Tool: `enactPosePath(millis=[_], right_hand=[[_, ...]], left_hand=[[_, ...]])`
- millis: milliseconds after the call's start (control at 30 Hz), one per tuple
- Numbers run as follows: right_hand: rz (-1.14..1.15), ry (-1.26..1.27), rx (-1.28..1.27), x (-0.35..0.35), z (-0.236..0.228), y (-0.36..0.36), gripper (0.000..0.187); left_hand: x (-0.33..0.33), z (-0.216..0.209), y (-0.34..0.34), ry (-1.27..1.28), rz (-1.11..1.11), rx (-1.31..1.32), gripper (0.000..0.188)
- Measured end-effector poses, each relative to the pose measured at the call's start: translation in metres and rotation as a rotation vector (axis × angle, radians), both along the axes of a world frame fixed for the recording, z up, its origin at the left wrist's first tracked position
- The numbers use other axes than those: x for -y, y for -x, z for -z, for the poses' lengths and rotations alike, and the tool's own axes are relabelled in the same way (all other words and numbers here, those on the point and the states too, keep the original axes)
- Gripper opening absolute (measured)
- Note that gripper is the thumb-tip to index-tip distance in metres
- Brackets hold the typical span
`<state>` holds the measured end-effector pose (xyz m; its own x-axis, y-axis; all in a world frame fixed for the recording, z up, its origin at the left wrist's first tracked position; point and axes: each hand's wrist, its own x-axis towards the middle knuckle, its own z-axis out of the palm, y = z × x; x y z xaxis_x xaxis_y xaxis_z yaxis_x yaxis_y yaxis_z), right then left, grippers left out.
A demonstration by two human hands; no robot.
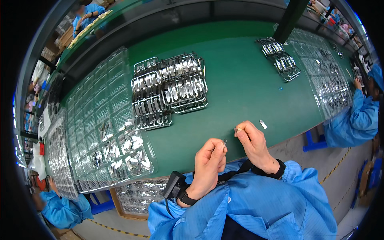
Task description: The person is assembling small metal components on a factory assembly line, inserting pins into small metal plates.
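Over the green desk [232,88], nearer the person and right of the stacked racks [188,109], the left hand [210,159] pinches a thin sliver [225,142]; the right hand [254,146] pinches a small pale piece [237,130], detail unclear. A silver strip [263,124] lies right of the racks. Apparently small parts are being handled singly; the next move calls for light, steady fingertips.

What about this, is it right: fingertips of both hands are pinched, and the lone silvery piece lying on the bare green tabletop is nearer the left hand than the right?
One slip: the head view shows the lone silvery piece nearer the right hand than the left hand. The rest stands.
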<state>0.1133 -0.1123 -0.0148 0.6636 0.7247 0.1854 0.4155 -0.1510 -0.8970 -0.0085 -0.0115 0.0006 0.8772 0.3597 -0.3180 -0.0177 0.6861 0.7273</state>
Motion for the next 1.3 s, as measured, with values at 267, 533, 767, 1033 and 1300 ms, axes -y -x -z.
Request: enactPosePath(millis=[267,533,767,1033,1300], right_hand=[[-0.128,-0.042,-0.273,0.001,-0.013,0.005,0.016],[-0.166,-0.128,-0.003,-0.002,-0.013,0.006,0.01],[-0.027,0.022,0.476,0.028,-0.026,-0.013,0.011],[0.041,0.399,0.962,0.057,-0.02,-0.045,0.012],[-0.158,0.543,1.244,0.049,-0.024,-0.053,0.009]], left_hand=[[0.001,0.004,-0.001,0.01,0.036,0.01,0.016],[-0.004,-0.001,-0.004,0.111,0.157,-0.112,0.024],[-0.007,0.008,-0.005,0.193,0.127,0.041,0.029],[-0.007,0.009,-0.011,0.111,0.147,0.063,0.026],[-0.005,0.001,-0.014,0.092,0.106,-0.012,0.016]])
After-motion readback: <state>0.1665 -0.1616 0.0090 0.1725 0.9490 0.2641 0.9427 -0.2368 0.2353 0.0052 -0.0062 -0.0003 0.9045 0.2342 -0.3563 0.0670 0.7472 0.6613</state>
